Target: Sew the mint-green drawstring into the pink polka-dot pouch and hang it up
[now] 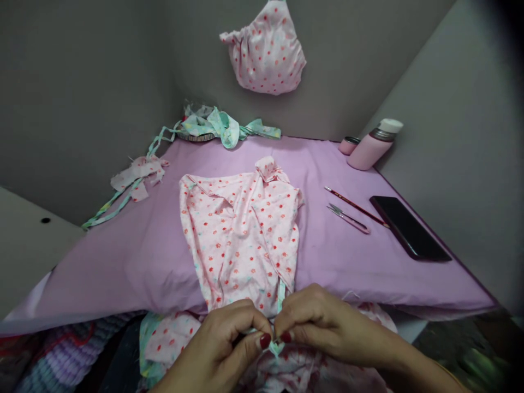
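L hand [221, 335] & R hand [323, 319] are pinching a mint trim strip [276, 349] btwn thumbs & fingers, tips nearly meeting, by the lilac-covered table's [135, 262] front edge. Pink fabric [241, 234] w/ small red flowers is lying wrinkled on top, near end reaching toward the hands.

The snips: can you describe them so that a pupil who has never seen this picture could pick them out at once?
Find the purple cloth and go to its right side, where a black phone lies. Left of the phone, a dark red pencil slants toward it. The snips lie just on the near side of the pencil, set apart by their pink handle and pointed metal blades.
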Available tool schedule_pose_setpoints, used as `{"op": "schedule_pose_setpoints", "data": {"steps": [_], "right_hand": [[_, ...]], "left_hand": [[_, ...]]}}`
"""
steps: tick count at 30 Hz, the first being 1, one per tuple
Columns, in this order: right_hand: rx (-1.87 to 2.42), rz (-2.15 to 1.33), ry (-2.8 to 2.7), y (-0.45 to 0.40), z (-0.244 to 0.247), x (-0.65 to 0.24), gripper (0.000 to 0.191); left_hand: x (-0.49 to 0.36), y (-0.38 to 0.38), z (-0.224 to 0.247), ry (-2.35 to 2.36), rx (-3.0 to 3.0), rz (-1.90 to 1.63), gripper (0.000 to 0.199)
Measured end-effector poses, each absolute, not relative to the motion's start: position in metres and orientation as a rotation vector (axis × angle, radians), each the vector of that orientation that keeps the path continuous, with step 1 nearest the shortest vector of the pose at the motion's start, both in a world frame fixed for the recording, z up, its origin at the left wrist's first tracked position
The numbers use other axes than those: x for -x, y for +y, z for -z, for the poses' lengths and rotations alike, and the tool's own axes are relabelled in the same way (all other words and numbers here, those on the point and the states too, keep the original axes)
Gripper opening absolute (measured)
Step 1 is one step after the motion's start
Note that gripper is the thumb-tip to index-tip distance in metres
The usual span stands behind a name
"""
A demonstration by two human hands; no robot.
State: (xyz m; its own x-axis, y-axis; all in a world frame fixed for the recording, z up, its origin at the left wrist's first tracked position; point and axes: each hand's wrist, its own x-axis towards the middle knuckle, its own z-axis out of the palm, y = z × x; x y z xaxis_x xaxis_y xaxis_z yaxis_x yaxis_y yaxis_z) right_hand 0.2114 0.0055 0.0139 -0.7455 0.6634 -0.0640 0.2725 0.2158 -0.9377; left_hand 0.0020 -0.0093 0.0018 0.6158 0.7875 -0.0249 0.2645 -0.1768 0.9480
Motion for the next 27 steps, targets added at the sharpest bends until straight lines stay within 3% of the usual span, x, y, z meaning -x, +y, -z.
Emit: {"op": "schedule_pose_setpoints", "data": {"steps": [10, 20, 27], "right_hand": [[0.959, -1.185, -2.309, 0.000, -0.020, -0.208, 0.024], [0.943, -1.511, -2.067, 0.000, -0.010, -0.212, 0.018], [0.881, -1.504, -2.054, 0.000, -0.008, -0.211, 0.023]], "left_hand": [[-0.004, -0.006, -0.008, 0.878, -1.647, -0.600, 0.017], [-0.002, -0.007, -0.005, 0.882, -1.627, -0.601, 0.017], [-0.002, -0.008, -0.003, 0.872, -1.585, -0.570, 0.020]]}}
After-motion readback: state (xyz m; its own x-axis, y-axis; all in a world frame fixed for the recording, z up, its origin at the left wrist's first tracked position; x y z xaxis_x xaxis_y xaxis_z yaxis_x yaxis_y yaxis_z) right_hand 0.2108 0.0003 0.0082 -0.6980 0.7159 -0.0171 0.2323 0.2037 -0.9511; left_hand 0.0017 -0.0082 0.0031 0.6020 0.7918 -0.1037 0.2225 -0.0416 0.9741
